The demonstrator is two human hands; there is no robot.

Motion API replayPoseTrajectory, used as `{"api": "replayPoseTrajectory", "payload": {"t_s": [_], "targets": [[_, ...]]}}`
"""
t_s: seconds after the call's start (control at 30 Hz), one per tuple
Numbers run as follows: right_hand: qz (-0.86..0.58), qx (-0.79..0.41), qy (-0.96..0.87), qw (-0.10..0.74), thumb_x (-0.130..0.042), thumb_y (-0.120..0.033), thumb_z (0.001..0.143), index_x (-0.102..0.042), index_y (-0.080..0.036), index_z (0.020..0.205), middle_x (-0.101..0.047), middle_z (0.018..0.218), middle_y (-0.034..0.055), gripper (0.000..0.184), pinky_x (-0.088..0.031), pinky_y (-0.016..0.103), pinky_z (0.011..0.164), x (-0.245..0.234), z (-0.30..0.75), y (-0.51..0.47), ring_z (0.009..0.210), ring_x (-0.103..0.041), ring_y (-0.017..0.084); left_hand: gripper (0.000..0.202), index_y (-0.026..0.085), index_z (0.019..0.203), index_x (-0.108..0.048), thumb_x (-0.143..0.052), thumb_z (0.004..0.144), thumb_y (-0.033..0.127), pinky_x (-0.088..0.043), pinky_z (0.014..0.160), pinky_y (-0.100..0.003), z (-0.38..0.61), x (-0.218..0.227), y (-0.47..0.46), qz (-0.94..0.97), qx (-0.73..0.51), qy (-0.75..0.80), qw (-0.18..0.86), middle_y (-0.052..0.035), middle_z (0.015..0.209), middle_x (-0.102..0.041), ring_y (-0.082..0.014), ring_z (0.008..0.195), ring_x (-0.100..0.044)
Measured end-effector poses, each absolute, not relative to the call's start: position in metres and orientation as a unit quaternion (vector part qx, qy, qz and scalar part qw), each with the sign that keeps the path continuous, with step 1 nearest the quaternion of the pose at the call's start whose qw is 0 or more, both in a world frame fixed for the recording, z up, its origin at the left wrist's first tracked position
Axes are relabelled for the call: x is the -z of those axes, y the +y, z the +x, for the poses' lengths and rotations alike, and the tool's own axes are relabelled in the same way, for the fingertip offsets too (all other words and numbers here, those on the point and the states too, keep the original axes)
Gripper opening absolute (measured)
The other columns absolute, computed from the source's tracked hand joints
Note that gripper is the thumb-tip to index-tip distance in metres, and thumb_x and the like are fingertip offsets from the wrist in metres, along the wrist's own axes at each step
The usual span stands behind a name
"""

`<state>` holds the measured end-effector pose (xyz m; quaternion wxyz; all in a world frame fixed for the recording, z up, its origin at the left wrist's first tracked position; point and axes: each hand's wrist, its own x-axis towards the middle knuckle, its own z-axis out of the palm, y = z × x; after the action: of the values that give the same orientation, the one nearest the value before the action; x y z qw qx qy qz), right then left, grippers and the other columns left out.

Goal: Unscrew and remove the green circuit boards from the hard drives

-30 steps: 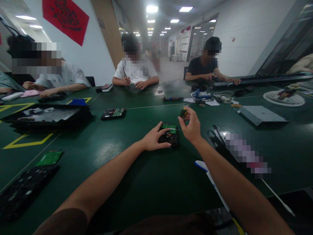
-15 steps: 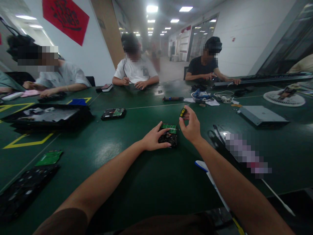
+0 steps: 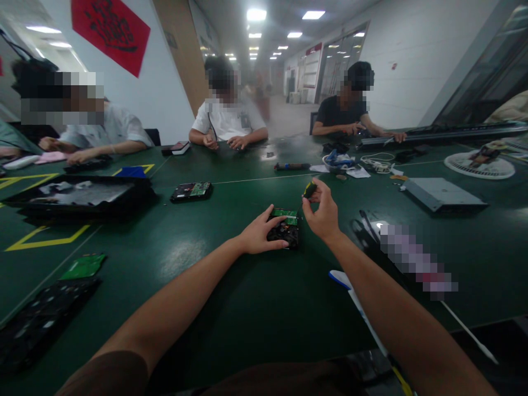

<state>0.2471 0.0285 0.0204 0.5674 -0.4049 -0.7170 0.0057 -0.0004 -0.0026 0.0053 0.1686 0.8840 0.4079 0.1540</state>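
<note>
A hard drive (image 3: 289, 236) with a green circuit board at its far end lies on the green table. My left hand (image 3: 264, 231) holds it from the left, fingers spread across its top and sides. In my right hand (image 3: 322, 212) is a screwdriver, its black and yellow handle (image 3: 309, 190) pinched between thumb and fingers, upright and slightly tilted beside the drive's far right corner. Its shaft is too thin to make out, so I cannot tell whether the tip touches the drive.
Another drive (image 3: 191, 192) lies ahead on the left. A black tray (image 3: 82, 212) and more drive parts (image 3: 41, 313) are further left. To the right are a grey metal box (image 3: 445, 195), a white fan grille (image 3: 478, 166) and a blue-white tool (image 3: 340, 279). Several people sit opposite.
The screwdriver handle has turned in my right fingers, showing its yellow marks differently. My left hand and the hard drive have stayed put.
</note>
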Motion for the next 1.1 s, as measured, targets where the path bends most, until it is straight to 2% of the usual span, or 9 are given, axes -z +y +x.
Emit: {"api": "replayPoseTrajectory", "payload": {"t_s": [0.27,0.47,0.67,0.87,1.1], "targets": [[-0.405,0.016,-0.718,0.566,-0.063,-0.027,0.093,-0.041,-0.027,0.147,-0.061,0.134,0.0127,0.058,-0.065,0.045,0.082,-0.0214,0.2472,0.0270,0.096,-0.069,0.025,0.099,0.028,0.158,-0.037,-0.062,0.079,0.081,-0.026,0.124,-0.055,-0.0004,-0.0033,-0.0013,0.886,-0.156,0.407,0.160,-0.0146,0.173,-0.001,-0.0443,0.156,-0.015],[-0.399,0.008,-0.718,0.570,-0.058,-0.028,0.096,-0.040,-0.027,0.149,-0.062,0.134,0.0132,0.056,-0.063,0.048,0.090,-0.0242,0.2471,0.0259,0.108,-0.069,0.028,0.098,0.027,0.158,-0.038,-0.062,0.079,0.081,-0.027,0.123,-0.056,-0.0007,-0.0039,-0.0013,0.887,-0.155,0.403,0.163,-0.0148,0.172,-0.001,-0.0450,0.156,-0.015],[-0.408,0.025,-0.712,0.571,-0.063,-0.033,0.094,-0.044,-0.026,0.146,-0.061,0.132,0.0135,0.056,-0.064,0.048,0.085,-0.0246,0.2486,0.0262,0.101,-0.068,0.027,0.098,0.028,0.159,-0.037,-0.062,0.080,0.081,-0.026,0.124,-0.056,-0.0011,-0.0037,-0.0016,0.886,-0.152,0.407,0.165,-0.0149,0.172,0.002,-0.0444,0.156,-0.015],[-0.409,0.024,-0.714,0.568,-0.057,-0.030,0.098,-0.042,-0.026,0.148,-0.063,0.132,0.0132,0.053,-0.063,0.047,0.089,-0.0251,0.2484,0.0261,0.101,-0.070,0.026,0.096,0.030,0.159,-0.036,-0.062,0.080,0.080,-0.027,0.123,-0.058,-0.0021,-0.0028,-0.0011,0.885,-0.151,0.408,0.169,-0.0133,0.173,0.003,-0.0458,0.155,-0.016],[-0.408,0.027,-0.718,0.563,-0.058,-0.034,0.097,-0.045,-0.029,0.147,-0.064,0.130,0.0118,0.052,-0.063,0.048,0.087,-0.0246,0.2481,0.0253,0.098,-0.069,0.025,0.096,0.027,0.158,-0.038,-0.062,0.080,0.079,-0.028,0.123,-0.057,-0.0012,-0.0034,-0.0021,0.887,-0.158,0.405,0.158,-0.0143,0.173,0.000,-0.0446,0.156,-0.016]]}}
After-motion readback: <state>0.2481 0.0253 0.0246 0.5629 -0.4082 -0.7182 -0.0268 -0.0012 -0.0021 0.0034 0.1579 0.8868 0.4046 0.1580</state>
